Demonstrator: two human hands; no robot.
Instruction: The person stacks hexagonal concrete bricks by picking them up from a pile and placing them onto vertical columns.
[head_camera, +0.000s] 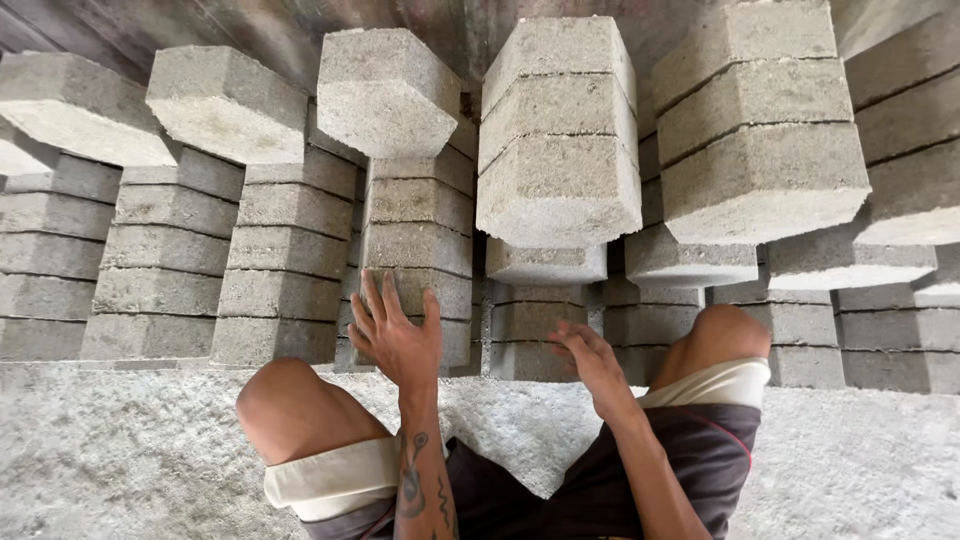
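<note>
The left hand (395, 335) lies flat, fingers spread, against the near face of a stacked grey block column (418, 250). The right hand (590, 365) hovers loosely open before a dark gap right of that column, above the gritty floor (120, 450).

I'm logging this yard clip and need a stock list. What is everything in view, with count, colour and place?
Concrete paving blocks: dozens, too many to count, grey, stacked in columns across the middle and top.
Ground: one, pale grey and gritty, along the bottom.
Knees: two, bare, above cream-hemmed dark shorts, bottom centre.
Left hand: one, fingers spread on a low block in a stack.
Right hand: one, blurred, near the lower blocks.
</note>
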